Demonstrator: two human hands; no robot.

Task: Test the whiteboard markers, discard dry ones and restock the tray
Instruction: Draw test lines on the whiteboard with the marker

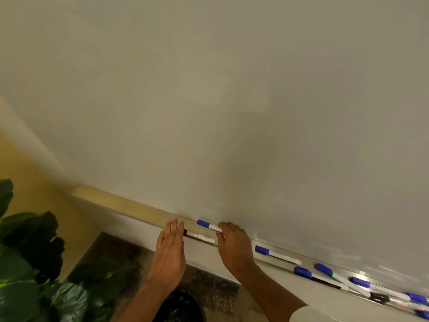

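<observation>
Fingers, right: those [222, 229] of my right hand [232, 246] were curled round the barrel of a blue-capped marker [206, 225], pinching it near its middle, cap on and pointing left.
Fingers, left: my left hand [170, 249] was flat and relaxed, fingers [174, 227] straight, gripping nothing.
Marker in hand: it sat just above the tray [130, 206], close to the lower edge of the whiteboard [232, 101]. Whether it touched the board I could not tell, as the view was soft there.
Black marker [200, 236]: it lay in the tray between my two hands, its dark end just beside my left fingertips.
Tray, further right: more loose markers [277, 254] lay along it, some crossing one another.
Below: a dark bin bag [178, 305] stood under my hands, with a plant [30, 252] to the left.
Risk, drop: with the cap on, my left hand had to pull it off. A slack pinch on the smooth barrel could let it twist free and fall into the bag, discarding a good marker untested.
Risk, nudge: my flat left hand could knock the black marker off the tray's front lip.
Risk, mix-up: setting a tested marker among the crossed ones could lose track of which were dry.
</observation>
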